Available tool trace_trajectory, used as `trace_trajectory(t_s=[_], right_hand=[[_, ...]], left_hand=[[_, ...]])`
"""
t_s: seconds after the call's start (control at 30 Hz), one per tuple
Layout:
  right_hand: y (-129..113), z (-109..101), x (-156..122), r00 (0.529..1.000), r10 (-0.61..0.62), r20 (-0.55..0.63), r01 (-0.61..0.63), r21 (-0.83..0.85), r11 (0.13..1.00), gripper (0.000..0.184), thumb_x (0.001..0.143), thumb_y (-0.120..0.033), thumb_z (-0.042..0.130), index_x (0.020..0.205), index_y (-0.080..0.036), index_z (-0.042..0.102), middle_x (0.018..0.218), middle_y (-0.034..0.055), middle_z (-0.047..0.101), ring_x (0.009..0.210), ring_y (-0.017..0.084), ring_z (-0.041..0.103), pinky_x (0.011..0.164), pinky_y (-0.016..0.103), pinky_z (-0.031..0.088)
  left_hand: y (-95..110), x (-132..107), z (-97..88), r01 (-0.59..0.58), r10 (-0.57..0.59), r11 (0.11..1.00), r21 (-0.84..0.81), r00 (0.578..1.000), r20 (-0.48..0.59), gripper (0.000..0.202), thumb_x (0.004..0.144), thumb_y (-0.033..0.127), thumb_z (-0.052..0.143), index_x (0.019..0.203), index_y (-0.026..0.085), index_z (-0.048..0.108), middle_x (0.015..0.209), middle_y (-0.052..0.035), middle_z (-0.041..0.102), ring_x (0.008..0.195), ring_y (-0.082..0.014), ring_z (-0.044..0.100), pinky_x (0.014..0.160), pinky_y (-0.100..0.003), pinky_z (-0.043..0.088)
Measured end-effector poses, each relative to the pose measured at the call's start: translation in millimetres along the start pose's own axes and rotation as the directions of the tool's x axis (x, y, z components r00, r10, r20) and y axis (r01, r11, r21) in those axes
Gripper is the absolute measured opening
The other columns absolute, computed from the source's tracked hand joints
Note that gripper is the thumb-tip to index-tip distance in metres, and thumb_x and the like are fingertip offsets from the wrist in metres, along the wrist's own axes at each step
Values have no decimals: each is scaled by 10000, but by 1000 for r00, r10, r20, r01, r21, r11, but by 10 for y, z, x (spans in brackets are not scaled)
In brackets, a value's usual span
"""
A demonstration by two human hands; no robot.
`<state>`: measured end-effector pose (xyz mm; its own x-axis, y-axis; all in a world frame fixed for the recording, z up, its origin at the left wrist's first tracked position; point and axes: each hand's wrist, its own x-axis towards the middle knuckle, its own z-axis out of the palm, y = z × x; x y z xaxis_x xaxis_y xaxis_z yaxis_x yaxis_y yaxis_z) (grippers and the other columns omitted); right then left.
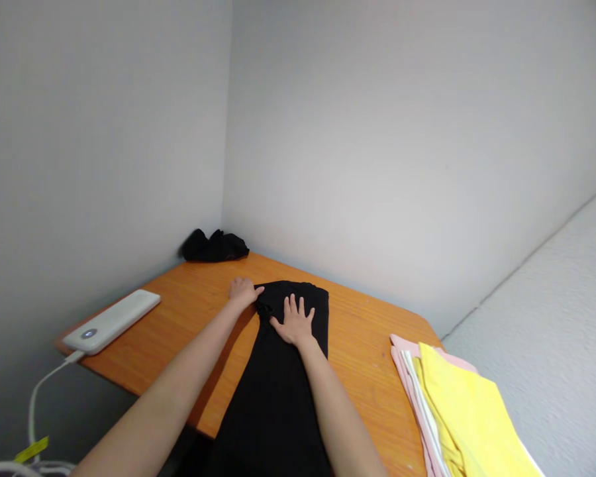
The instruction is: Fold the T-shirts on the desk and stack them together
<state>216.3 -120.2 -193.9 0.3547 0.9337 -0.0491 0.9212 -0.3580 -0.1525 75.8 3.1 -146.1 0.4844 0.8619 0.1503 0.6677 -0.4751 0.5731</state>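
A long black garment (pixel 278 384) lies flat on the orange wooden table (pixel 362 338), running from its front edge toward the wall corner. My right hand (pixel 294 321) rests flat on the garment's far end, fingers spread and open. My left hand (pixel 244 290) sits at the garment's far left corner, fingers curled and pinching the cloth edge.
A crumpled black cloth (pixel 214 246) lies in the far corner by the walls. A white power bank (pixel 112 320) with a cable (pixel 42 391) sits at the table's left edge. Folded yellow, white and pink cloths (pixel 457 411) are stacked at the right.
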Motion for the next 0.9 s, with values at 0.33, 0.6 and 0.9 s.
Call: trace_trajectory(t_s=[0.33, 0.6, 0.9], right_hand=[[-4, -54, -93, 993, -34, -112, 37, 28, 999, 947, 839, -750, 355, 1536, -125, 211, 1603, 129, 105, 1469, 380, 18, 1116, 655, -29], [-331, -82, -560, 968, -154, -197, 170, 69, 983, 696, 963, -514, 335, 1456, -25, 375, 1549, 206, 272, 1464, 332, 152, 1179, 509, 86], [-645, -25, -1288, 926, -370, -82, 379, 191, 906, 824, 906, -584, 468, 1514, -71, 255, 1585, 220, 65, 1467, 381, 21, 1166, 599, 108]], left_hand=[[197, 455, 148, 100, -120, 979, 178, 987, 109, 345, 921, 351, 594, 1212, 165, 574, 1217, -90, 600, 1061, -222, 609, 898, -439, 525], [588, 477, 208, -53, 30, 988, 147, 988, 153, 369, 928, 375, 578, 1224, 155, 563, 1209, -96, 600, 1044, -221, 613, 887, -438, 528], [563, -97, 709, -488, 428, 872, 42, 801, 420, 484, 929, 458, 532, 1337, 196, 529, 1513, -120, 405, 1399, -286, 354, 1150, -544, 238]])
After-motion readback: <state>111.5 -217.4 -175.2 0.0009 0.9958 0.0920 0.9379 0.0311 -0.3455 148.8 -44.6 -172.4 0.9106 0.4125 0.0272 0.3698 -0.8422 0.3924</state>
